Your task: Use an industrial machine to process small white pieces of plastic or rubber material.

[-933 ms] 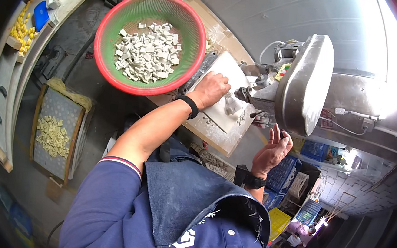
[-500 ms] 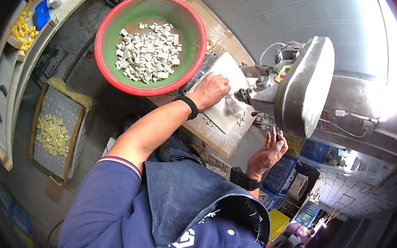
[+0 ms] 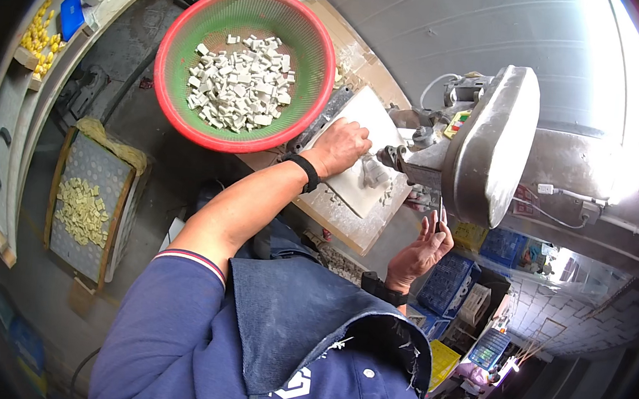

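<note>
1. Left hand (image 3: 341, 147) grips a small white piece (image 3: 373, 172) on the white board (image 3: 361, 195) beside the machine (image 3: 489, 145).
2. Right hand (image 3: 422, 251) hangs open below.
3. Risk, I judge: fingers drifting into the machine's nose.

My wooden bench (image 3: 347, 228) carries a red-rimmed green basket (image 3: 311, 64) of small white blocks (image 3: 240, 81) at its far left end. Beside it, toward the near right corner, lies a white slab (image 3: 364, 113), dusted with white crumbs (image 3: 332, 198) along the near edge. My left hand (image 3: 339, 145) rests on that slab. Cardboard (image 3: 350, 48) covers the bench's far edge.
</note>
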A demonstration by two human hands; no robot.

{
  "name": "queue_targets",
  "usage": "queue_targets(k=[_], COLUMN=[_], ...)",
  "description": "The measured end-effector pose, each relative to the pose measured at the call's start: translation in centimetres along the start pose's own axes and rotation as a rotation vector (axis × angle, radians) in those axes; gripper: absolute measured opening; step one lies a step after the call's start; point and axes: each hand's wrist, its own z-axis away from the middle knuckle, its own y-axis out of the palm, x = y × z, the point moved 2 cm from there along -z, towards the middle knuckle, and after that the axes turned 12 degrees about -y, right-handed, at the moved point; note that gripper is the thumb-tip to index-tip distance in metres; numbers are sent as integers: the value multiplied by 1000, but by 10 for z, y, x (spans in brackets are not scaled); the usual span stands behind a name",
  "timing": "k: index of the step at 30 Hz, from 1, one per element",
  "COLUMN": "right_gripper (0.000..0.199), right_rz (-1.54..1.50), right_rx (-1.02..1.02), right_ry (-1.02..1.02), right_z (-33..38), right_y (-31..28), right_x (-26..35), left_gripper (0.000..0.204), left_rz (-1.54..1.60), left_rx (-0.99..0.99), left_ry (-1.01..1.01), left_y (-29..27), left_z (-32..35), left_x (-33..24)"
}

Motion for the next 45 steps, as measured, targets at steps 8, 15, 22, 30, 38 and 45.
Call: queue_targets(k=[8,15,22,30,38,45], right_gripper=[24,24,31,36,47,50], right_rz=[-20,-16,104,56,-161,-167], right_rx=[0,-13,-58,1,116,152], right_ry=[-27,-8,-26,15,-36,-21], right_z=[5,15,-46,-96,-123,-122], right_y=[1,3,-1,-17,-40,-44], right_x=[-7,-11,17,-2,-44,-45], left_gripper=[11,12,8,12,13,12], left_rz=[11,-17,57,125,128,115], left_rx=[10,9,-12,-41,-46,17], left_ry=[-13,11,-9,-42,-31,-29], left_y=[-1,-4,-3,-5,-7,-8], left_z=[1,-3,1,-1,-1,-1], left_x=[1,-3,0,-1,-2,0])
